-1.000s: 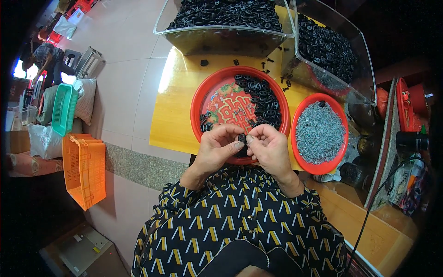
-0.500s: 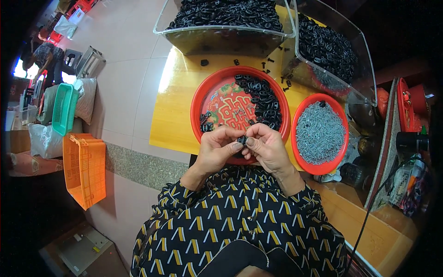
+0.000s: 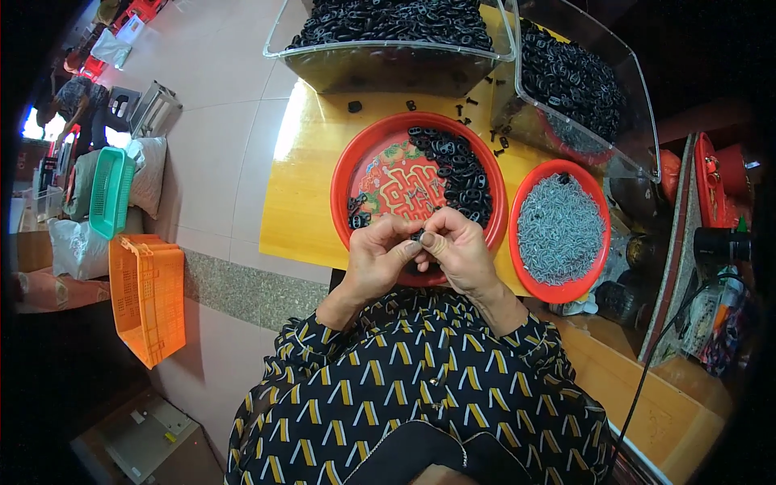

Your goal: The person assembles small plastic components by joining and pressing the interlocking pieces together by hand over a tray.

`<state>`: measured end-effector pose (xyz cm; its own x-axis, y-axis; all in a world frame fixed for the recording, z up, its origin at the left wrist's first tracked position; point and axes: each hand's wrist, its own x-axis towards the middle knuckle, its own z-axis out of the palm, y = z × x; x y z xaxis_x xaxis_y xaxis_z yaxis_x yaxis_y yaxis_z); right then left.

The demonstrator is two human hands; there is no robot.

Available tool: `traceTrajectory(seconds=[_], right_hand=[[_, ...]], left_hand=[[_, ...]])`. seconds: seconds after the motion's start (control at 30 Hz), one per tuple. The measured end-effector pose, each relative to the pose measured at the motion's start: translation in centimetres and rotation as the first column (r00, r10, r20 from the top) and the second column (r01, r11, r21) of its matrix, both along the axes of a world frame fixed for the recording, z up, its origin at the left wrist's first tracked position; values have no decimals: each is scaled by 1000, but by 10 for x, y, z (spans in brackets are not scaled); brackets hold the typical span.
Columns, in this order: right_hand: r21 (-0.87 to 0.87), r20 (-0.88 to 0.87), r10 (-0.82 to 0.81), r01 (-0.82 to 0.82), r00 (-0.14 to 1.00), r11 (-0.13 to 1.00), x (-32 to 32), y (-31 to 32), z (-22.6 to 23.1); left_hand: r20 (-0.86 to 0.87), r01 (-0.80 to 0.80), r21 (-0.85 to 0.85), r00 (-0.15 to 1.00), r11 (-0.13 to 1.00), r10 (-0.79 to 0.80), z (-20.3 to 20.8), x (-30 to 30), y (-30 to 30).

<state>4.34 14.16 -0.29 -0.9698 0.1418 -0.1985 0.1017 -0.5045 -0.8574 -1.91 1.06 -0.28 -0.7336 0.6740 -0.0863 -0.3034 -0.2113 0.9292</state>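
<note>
Between my fingertips, just over the near rim of a red round tray [image 3: 340, 170], is a small black plastic piece [image 3: 417, 236], mostly covered by the fingers. My left hand [image 3: 377, 260] pinches it from one side. From the other side my right hand [image 3: 462, 257] pinches it too, thumb against the index finger. Inside the tray, black two-holed plastic pieces [image 3: 465, 174] are heaped along the right side, with a few more at the lower left. To the right, a red oval tray [image 3: 605, 212] holds a heap of small silver screws [image 3: 562, 230].
Two clear plastic bins [image 3: 388, 69] [image 3: 598, 133] full of black pieces stand at the far side of the yellow tabletop [image 3: 299, 206]. Loose black bits [image 3: 462, 109] lie near them. An orange crate [image 3: 148, 299] and a green basket [image 3: 111, 192] are at left. Another person [image 3: 81, 101] is farther off.
Both hands have moved slightly left, still pinching together. The black piece shows less between the fingers than before. The trays and bins keep their places, with a slight shift of the view.
</note>
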Motion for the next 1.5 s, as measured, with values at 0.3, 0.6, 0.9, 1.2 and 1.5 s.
traceTrajectory(seconds=[0.3,0.6,0.9,1.2,1.5], right_hand=[[-291,105,38,-6,994,957,-2,8,13],[-119,143,65,-48,988,992,3,2,17],[-42,-237,-392,393,889,918,-33,88,115],[927,-64,74,32,995,374,-30,9,27],[987,-102,135,83,986,138,-44,-29,-4]], left_hand=[[51,15,72,999,997,-19,-3,-8,1],[61,44,70,997,997,-49,5,-4,-8],[-207,-256,-78,950,964,235,5,-29,-42],[-113,-313,-132,947,940,300,1,-33,-50],[-104,-311,-106,948,944,301,-1,-36,-53]])
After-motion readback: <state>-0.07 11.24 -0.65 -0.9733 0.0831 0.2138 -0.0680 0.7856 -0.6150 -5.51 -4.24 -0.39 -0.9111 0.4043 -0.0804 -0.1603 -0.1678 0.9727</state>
